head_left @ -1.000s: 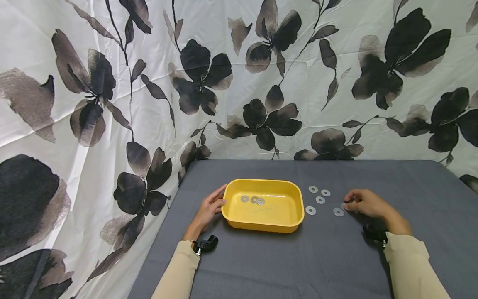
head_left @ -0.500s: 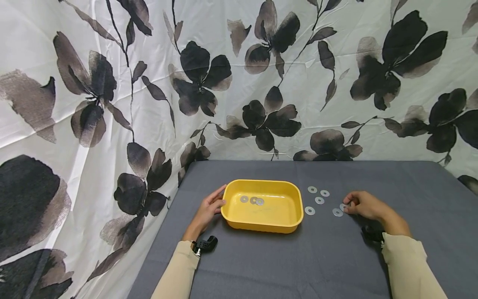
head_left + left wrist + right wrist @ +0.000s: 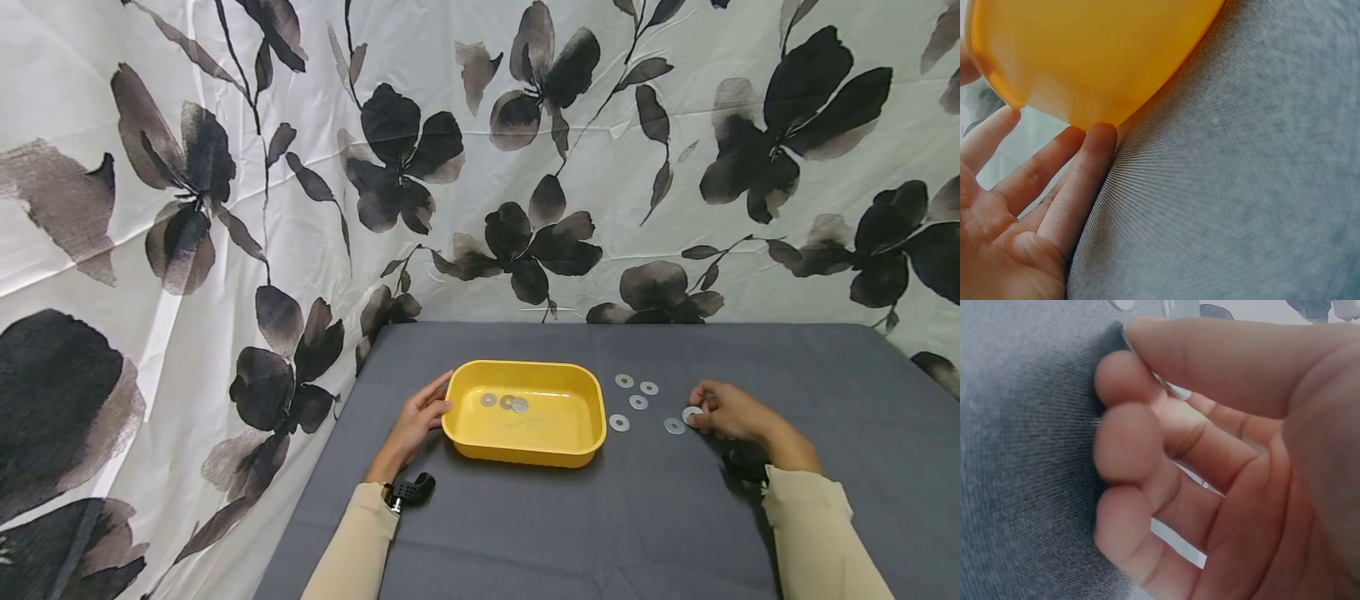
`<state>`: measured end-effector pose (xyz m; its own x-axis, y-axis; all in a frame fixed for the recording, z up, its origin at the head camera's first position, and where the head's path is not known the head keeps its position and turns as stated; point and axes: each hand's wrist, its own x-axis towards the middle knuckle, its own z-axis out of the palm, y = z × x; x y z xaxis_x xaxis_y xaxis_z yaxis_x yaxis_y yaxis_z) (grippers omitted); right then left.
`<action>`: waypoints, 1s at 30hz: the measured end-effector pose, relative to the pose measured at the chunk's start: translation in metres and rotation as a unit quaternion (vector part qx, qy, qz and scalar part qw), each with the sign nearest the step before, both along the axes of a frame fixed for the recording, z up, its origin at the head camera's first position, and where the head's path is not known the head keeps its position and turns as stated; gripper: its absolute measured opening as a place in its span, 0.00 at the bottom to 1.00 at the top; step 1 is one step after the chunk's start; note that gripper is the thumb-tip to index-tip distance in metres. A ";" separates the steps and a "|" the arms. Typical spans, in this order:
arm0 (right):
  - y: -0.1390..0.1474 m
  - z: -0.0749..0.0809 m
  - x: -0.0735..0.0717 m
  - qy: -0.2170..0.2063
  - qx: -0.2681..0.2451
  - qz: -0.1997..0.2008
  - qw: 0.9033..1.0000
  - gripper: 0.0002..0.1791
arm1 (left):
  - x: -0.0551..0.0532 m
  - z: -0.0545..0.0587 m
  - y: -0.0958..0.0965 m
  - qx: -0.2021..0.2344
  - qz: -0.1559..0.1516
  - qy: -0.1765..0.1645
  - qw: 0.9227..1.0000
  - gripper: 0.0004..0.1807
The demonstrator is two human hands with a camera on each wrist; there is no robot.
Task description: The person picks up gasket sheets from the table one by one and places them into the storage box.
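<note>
A yellow rectangular tray [image 3: 536,457] rests on the table with three flat metal washers [image 3: 520,405] inside, two of them overlapping. My left hand [image 3: 408,423] holds the tray's left end. Its thumb is at the rim and its fingertips touch the outer wall [image 3: 1097,81] in the left wrist view. To the right of the tray, my right hand [image 3: 738,414] pinches a washer [image 3: 690,412] between thumb and index finger, close over the table. Only the edge of this washer [image 3: 1179,392] shows in the right wrist view; the other fingers are curled beneath.
Several loose washers [image 3: 638,402] lie flat between the tray and my right hand. One washer [image 3: 674,426] is right beside the pinching fingers. The grey cloth-covered table [image 3: 570,533] ends at a white curtain [image 3: 442,292] with dark flowers.
The washer at my right fingertips, partly hidden and at the table earlier, is now gripped, tilted up and more visible. My left hand has stayed on the tray.
</note>
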<state>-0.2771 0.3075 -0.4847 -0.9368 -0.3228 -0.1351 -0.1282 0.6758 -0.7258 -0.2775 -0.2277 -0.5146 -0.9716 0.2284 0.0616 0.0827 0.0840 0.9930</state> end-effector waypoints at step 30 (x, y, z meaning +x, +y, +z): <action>-0.011 0.002 -0.006 0.034 -0.121 -0.022 0.992 0.26 | 0.001 0.001 0.001 -0.002 0.017 -0.008 1.000 0.30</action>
<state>-0.2835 0.2967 -0.4829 -0.9548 -0.2973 0.0047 -0.1564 0.4886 -0.8584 -0.2767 -0.2270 -0.5139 -0.9795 0.1963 0.0459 0.0646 0.0895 0.9939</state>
